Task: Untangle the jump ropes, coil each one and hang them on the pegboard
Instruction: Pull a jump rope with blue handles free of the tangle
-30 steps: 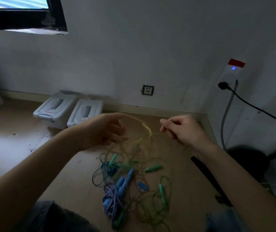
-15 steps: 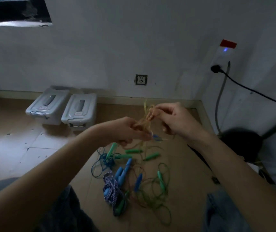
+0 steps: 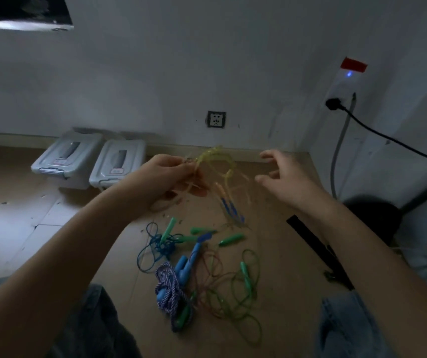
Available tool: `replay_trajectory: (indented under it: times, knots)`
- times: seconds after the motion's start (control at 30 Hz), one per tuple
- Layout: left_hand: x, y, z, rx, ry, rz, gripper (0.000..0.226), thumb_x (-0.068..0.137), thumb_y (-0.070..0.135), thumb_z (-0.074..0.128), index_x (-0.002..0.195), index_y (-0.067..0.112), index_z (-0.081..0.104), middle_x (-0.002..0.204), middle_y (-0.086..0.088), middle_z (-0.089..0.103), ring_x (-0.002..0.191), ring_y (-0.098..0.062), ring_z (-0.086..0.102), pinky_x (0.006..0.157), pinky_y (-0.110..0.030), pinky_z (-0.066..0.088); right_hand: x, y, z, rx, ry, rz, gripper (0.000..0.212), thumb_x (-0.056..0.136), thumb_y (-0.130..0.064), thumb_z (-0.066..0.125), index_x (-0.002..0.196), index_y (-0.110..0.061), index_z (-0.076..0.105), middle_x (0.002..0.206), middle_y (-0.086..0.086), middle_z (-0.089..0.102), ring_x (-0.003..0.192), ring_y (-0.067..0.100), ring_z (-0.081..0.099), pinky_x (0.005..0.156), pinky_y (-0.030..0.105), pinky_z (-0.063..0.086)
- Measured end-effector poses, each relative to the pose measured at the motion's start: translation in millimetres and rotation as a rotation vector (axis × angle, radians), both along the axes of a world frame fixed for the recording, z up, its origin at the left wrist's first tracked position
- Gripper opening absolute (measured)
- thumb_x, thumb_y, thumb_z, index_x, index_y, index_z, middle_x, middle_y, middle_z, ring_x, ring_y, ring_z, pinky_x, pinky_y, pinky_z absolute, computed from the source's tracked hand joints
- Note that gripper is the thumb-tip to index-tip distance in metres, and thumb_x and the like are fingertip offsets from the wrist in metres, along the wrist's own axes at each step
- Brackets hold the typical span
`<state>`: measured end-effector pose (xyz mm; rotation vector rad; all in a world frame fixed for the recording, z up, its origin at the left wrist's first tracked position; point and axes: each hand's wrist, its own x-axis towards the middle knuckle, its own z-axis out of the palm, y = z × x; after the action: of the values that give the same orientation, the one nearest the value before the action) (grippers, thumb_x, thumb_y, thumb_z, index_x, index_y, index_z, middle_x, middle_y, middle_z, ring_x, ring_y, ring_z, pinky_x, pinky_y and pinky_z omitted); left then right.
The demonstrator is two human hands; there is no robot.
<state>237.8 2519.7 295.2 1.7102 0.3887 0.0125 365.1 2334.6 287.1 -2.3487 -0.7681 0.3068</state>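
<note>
While the left hand [image 3: 167, 174] pinches one yellow rope [image 3: 217, 161], the right hand [image 3: 284, 177] hovers loose-fingered.

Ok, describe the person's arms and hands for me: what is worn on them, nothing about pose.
Both forearms are bare right up to the frame edge, with no sleeve in view. The left hand and right hand wear no gloves, and no watch, bracelet or ring shows, though the light is dim. Lower down, dark grey trousers cover one leg and blue denim the other.
</note>
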Motion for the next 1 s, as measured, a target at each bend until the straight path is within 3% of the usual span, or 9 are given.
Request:
replay_trajectory:
  times: [0.1,0.2,0.33,0.47,0.57,0.67,0.77,0.9,1.0]
  knots:
    - [1,-8,-1,-0.062,-0.001,0.054,0.027,0.095,0.023,0.045,0.086,0.008,0.065,0.078,-0.009,0.073,0.082,-0.028,0.063,0.081,-0.039,0.041,-21,3,3,0.196,0.233,0.272,0.021,0.086,-0.016,0.063,0.102,-0.029,0.058,0.105,-0.007,0.063,0.098,0.016,0.063,0.075,0.021,0.053]
    - [-1,-8,3,-0.232,-0.056,0.039,0.023,0.094,0.021,0.044,0.088,0.008,0.063,0.075,-0.007,0.072,0.067,-0.015,0.070,0.064,-0.024,0.053,-35,7,1,0.202,0.572,0.442,0.019,0.084,-0.020,0.066,0.100,-0.029,0.062,0.094,-0.008,0.068,0.084,0.015,0.067,0.062,0.023,0.053]
    - [-2,-5,8,-0.483,-0.091,0.100,0.020,0.095,0.019,0.042,0.093,0.007,0.058,0.068,-0.004,0.069,0.059,-0.012,0.066,0.047,-0.018,0.051,-45,11,-3,0.215,0.482,0.443,0.010,0.083,-0.013,0.065,0.081,-0.023,0.067,0.072,-0.009,0.068,0.062,0.008,0.061,0.053,0.019,0.045]
    - [-7,1,8,-0.139,-0.037,0.229,0.020,0.095,0.019,0.046,0.083,0.013,0.060,0.050,0.005,0.062,0.044,-0.005,0.052,0.042,-0.013,0.043,-30,3,7,0.487,0.592,0.119,0.009,0.089,-0.009,0.057,0.085,-0.004,0.063,0.069,0.004,0.068,0.050,0.009,0.056,0.045,0.015,0.043]
    - [-10,0,6,0.087,0.107,0.155,0.019,0.093,0.024,0.049,0.081,0.015,0.061,0.053,0.001,0.055,0.037,-0.004,0.046,0.039,-0.016,0.037,-23,0,9,0.427,0.482,0.072,0.009,0.087,-0.016,0.061,0.084,-0.009,0.065,0.077,0.001,0.067,0.062,0.005,0.053,0.054,0.013,0.043]
    - [-8,1,3,0.053,0.106,0.202,0.031,0.089,0.024,0.054,0.114,0.008,0.053,0.086,-0.007,0.062,0.060,-0.006,0.061,0.046,-0.015,0.048,-25,0,11,0.508,0.553,0.058,0.010,0.085,-0.014,0.062,0.075,-0.013,0.065,0.073,-0.001,0.065,0.059,0.003,0.055,0.052,0.015,0.043]
    - [-7,1,1,-0.082,-0.031,0.163,0.061,0.076,0.024,0.065,0.132,0.022,0.040,0.110,-0.003,0.059,0.092,-0.013,0.061,0.066,-0.019,0.048,-27,1,11,0.562,0.504,-0.010,0.007,0.083,-0.012,0.065,0.077,-0.009,0.065,0.064,-0.002,0.062,0.044,0.000,0.051,0.039,0.013,0.036]
    - [-3,-10,5,-0.263,-0.060,-0.007,0.020,0.077,0.033,0.055,0.079,0.025,0.073,0.086,0.009,0.070,0.081,-0.007,0.061,0.080,-0.026,0.043,-32,6,9,0.593,0.496,-0.019,0.006,0.085,-0.011,0.064,0.086,-0.006,0.063,0.066,0.002,0.058,0.042,0.002,0.049,0.036,0.015,0.034]
    - [-2,-4,7,-0.306,-0.050,0.096,0.046,0.087,0.032,0.032,0.062,0.017,0.068,0.072,0.005,0.070,0.073,-0.011,0.056,0.072,-0.031,0.039,-33,7,8,0.587,0.483,-0.003,0.005,0.088,-0.012,0.061,0.088,-0.010,0.065,0.072,0.009,0.059,0.043,0.004,0.046,0.036,0.015,0.032]
